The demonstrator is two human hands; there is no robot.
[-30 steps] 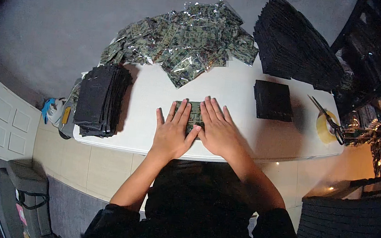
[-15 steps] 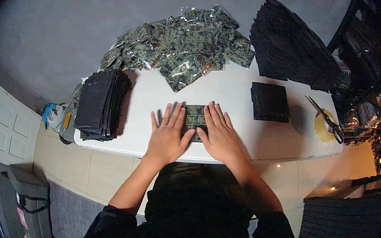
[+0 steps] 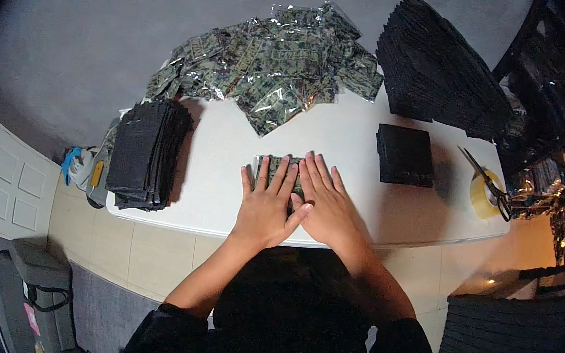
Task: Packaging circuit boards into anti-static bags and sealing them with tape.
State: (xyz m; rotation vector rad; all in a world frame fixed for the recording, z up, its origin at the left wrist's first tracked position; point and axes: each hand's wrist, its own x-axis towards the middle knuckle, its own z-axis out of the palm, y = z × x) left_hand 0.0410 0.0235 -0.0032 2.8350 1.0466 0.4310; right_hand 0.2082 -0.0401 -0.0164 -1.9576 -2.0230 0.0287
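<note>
A flat green camouflage packet (image 3: 274,166) lies near the front edge of the white table, mostly hidden under my hands. My left hand (image 3: 265,206) rests flat over it with fingers spread. My right hand (image 3: 326,206) lies flat beside the left, fingers stretched out, covering the packet's right part. The two thumbs meet or overlap at the front. Behind the hands, a loose pile of camouflage packets (image 3: 260,66) in shiny clear plastic spreads across the far side.
A stack of black flat pieces (image 3: 145,154) stands at the left. To the right lie a smaller black stack (image 3: 405,155), a roll of yellowish tape (image 3: 482,196) and black-handled scissors (image 3: 498,194) across it. A tall fanned black stack (image 3: 441,69) fills the far right.
My left hand has slid right across the packet, covering its middle and closing the gap to my right hand. The right hand has stayed nearly in place.
</note>
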